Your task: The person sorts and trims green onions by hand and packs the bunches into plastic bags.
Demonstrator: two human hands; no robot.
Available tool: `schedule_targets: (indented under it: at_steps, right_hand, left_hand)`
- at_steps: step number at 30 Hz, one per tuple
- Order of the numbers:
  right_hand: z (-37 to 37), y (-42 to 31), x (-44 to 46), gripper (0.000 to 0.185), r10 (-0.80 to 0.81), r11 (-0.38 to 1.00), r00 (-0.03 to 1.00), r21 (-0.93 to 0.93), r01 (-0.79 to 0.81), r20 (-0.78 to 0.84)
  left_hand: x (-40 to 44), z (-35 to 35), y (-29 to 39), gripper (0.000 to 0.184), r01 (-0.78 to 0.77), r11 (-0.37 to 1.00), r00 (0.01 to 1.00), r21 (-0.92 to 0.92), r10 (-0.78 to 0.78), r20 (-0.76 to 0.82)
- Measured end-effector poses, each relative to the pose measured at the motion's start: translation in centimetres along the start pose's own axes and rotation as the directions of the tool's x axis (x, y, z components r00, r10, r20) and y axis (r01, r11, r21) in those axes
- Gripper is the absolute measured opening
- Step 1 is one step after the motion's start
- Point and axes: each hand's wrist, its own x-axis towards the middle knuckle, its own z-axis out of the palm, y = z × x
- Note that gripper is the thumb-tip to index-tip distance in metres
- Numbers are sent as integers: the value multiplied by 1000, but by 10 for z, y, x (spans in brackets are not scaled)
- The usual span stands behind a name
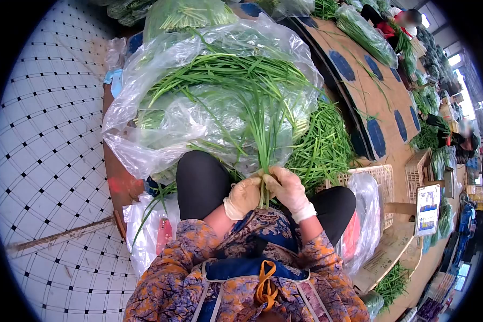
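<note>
A thin bunch of garlic chives [262,129] is held in front of me, leaves fanning away and stem ends pointing towards my lap. My left hand [242,198], in a pale thin glove, pinches the stems near their lower end. My right hand [285,189], gloved the same way, has its fingers closed on the same stems from the right. Beyond them lies a large clear plastic bag [129,126], spread open, with more chives [220,67] in and across it. To the right is a heap of loose chive leaves [327,142].
Beside my right knee stand a cream plastic crate [387,185] and a plastic bag [366,214]. Another bag [147,236] hangs by my left knee. A tiled wall [53,134] rises at left. Boards with blue patches [342,65] lie right; other people work farther off.
</note>
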Motion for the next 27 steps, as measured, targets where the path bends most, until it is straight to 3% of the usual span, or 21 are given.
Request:
schedule_targets:
  at_steps: [1,2,3,5,7,8,9,11,12,14,16,18,19,21,22,24,25,26,27]
  right_hand:
    - [-5,-1,-8,17,6,1000,1000,-3,-6,-7]
    - [-10,-2,-17,17,33,999,999,20,-33,24]
    - [-13,-1,-25,17,57,997,997,42,-60,55]
    - [-17,8,-37,14,17,990,999,140,-21,31]
    - [-23,14,-47,13,209,849,968,517,-110,-137]
    - [-31,25,-49,15,279,845,949,507,-170,-147]
    - [-36,31,-45,18,263,814,915,579,-41,-306]
    - [-64,65,-38,24,321,656,894,754,27,-311]
    - [-66,68,-34,24,321,656,894,754,29,-314]
    - [-63,57,-24,36,540,656,788,734,-175,-295]
    - [-40,50,-21,52,325,842,945,468,-269,-41]
    - [-14,6,-15,52,323,849,890,318,-422,321]
    - [-6,21,-20,47,132,830,869,426,-360,477]
    - [-17,3,7,41,138,902,851,291,-319,507]
    - [-20,8,25,38,87,961,965,234,-147,246]
    - [-36,19,71,32,37,986,989,166,-12,-144]
    - [-55,3,90,37,209,965,956,-112,-235,-208]
    - [-65,2,107,44,62,937,947,-308,-165,-316]
    - [-71,18,122,50,4,884,955,-445,-142,-297]
  left_hand:
    - [1,3,1,33,92,991,993,-100,-85,78]
    - [6,3,-5,32,51,998,997,26,-49,-58]
    - [6,1,-7,32,59,998,997,26,-58,-54]
    - [4,-4,-8,31,82,967,989,240,-49,-140]
    - [6,-9,-7,30,88,966,985,244,-47,-169]
    - [5,-7,-5,28,71,970,988,232,-37,-147]
    - [4,-6,-4,26,53,974,992,219,-26,-125]
    - [3,-15,-5,27,36,971,993,235,-9,-114]
    - [2,-13,-5,29,26,968,995,250,0,-105]
    - [4,3,-3,31,12,960,997,280,12,-82]
    - [6,34,10,31,-41,938,997,344,58,-41]
    - [12,59,31,31,-159,909,987,385,153,48]
    - [3,90,53,31,-138,882,983,450,178,-48]
    - [2,95,84,35,-398,798,912,453,396,104]
    - [2,91,99,36,-480,777,875,406,459,157]
    - [8,81,116,36,-560,746,828,360,518,214]
    - [14,68,117,36,-492,840,871,229,475,128]
    - [20,51,117,36,-417,905,909,83,414,52]
    - [26,24,109,37,-316,945,949,85,317,1]
